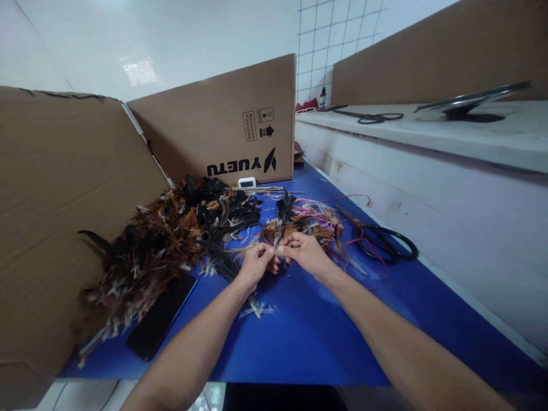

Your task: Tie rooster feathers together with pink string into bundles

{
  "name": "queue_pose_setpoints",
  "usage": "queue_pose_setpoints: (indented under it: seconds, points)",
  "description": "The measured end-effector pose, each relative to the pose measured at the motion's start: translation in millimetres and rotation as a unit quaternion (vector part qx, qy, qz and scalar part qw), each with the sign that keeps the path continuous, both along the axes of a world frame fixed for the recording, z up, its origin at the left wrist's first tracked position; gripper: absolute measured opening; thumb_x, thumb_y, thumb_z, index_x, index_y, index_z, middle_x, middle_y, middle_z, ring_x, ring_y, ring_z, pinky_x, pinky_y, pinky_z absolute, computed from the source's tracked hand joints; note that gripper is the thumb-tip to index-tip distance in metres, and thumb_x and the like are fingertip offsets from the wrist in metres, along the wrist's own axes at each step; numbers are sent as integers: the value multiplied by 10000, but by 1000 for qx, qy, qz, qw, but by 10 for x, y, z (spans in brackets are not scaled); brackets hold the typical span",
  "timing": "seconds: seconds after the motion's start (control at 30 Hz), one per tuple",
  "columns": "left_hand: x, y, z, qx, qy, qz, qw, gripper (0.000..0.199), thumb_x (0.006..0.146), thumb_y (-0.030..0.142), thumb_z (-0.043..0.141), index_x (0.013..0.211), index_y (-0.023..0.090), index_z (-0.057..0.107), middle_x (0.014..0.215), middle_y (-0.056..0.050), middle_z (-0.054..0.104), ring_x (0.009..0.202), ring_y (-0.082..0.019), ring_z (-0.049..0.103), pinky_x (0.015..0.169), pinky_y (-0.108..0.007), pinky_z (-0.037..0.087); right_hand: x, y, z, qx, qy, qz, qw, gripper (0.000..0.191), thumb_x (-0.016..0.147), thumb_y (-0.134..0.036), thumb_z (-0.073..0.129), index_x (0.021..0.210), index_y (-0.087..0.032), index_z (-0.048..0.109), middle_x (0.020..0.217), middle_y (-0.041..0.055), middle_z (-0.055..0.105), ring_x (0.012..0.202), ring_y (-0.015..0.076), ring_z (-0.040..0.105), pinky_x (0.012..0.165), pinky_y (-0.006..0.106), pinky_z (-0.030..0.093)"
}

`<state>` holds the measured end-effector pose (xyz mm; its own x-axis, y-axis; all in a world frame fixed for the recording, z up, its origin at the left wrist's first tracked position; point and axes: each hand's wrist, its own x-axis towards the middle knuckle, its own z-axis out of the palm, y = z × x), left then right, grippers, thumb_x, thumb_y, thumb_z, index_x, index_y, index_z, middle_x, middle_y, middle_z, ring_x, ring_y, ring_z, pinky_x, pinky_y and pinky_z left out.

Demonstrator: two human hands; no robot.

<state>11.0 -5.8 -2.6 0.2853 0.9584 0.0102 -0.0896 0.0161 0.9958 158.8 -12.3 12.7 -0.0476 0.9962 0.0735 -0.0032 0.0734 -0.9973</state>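
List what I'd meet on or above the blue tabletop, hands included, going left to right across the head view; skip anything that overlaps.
Flat black rectangular phone → bare left hand → bare right hand → scissors with black looped handles.

Bare forearms (192,348) taper to slender wrists (245,283) and bare fingers (268,254).

Count two bare hands (257,261), one smartphone (162,317) at eight o'clock, one digital display (247,182) at ten, one bottle (322,98) at one, two pairs of scissors (363,226) at two and three, many feathers (180,225).
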Motion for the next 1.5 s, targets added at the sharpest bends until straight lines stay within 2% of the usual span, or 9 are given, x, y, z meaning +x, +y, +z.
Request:
queue_pose_setpoints:
  seconds: [0.17, 0.37, 0.53, 0.6, 0.7, 0.83, 1.07, 1.33, 1.5]
  points:
    - [6, 3, 4, 6, -5, 12, 1000, 381, 676, 498, 662, 708, 146, 520, 592, 4, 582, 437, -85, 523, 434, -211, 453, 44, -4, 63, -11, 63, 0, 998, 303, 607, -356, 722, 748, -156, 542, 590, -4, 615, 439, 84, 495, 460, 240, 405]
    - [12, -1, 9, -4, -14, 21, 1000, 385, 666, 495, 670, 692, 144, 513, 582, 3, 579, 428, -83, 516, 431, -213, 446, 208, 60, 123, 30, 135, -77, 987, 282, 677, -418, 678, 693, -171, 543, 573, -21, 567, 453, 78, 475, 461, 227, 377]
    - [2, 5, 5, -22, -48, 15, 999, 363, 686, 468, 667, 694, 140, 512, 591, 4, 577, 444, -75, 504, 447, -210, 442, 266, 122, 66, 17, 89, -136, 987, 240, 673, -386, 653, 676, -171, 545, 574, -8, 558, 479, 89, 473, 462, 223, 372]
    - [-6, 8, 10, -30, -61, 12, 998, 361, 689, 465, 669, 694, 138, 517, 600, 3, 575, 455, -70, 501, 453, -204, 436, 241, 116, 45, 27, 18, -118, 992, 202, 639, -324, 661, 737, -167, 578, 659, 14, 603, 553, 110, 515, 508, 236, 404]
    - [-15, 9, 18, -41, -74, 7, 996, 374, 678, 474, 681, 696, 136, 521, 601, 6, 569, 450, -65, 493, 448, -198, 424, 169, 68, 28, 77, -88, -26, 993, 214, 626, -264, 668, 810, -167, 621, 779, 17, 640, 669, 129, 555, 645, 273, 444]
    - [-14, -5, 27, -55, -79, -11, 995, 392, 658, 488, 694, 706, 141, 518, 580, 16, 556, 443, -67, 492, 449, -200, 426, 81, 2, 13, 102, -110, 89, 985, 162, 702, -315, 642, 737, -160, 611, 705, 0, 641, 681, 133, 565, 690, 274, 435]
    - [-4, -51, 49, -63, -74, -54, 994, 376, 673, 464, 693, 726, 140, 509, 598, 8, 573, 448, -73, 501, 452, -208, 435, 76, 34, -50, 74, -93, 41, 992, 287, 695, -410, 654, 622, -143, 579, 560, -22, 539, 534, 101, 458, 521, 239, 363]
    - [8, -64, 63, -71, -71, -48, 994, 363, 685, 447, 690, 693, 136, 503, 587, 4, 567, 440, -72, 494, 439, -204, 425, 63, 53, -116, 68, -80, 28, 994, 316, 691, -430, 657, 603, -140, 568, 547, -28, 503, 527, 95, 427, 517, 242, 343]
    - [-14, -42, 35, -105, -99, -85, 986, 343, 690, 424, 697, 709, 132, 517, 608, -7, 580, 450, -74, 509, 444, -198, 429, 51, 41, -85, 44, -58, 28, 997, 312, 670, -437, 669, 640, -134, 601, 568, -8, 554, 539, 110, 463, 537, 254, 368]
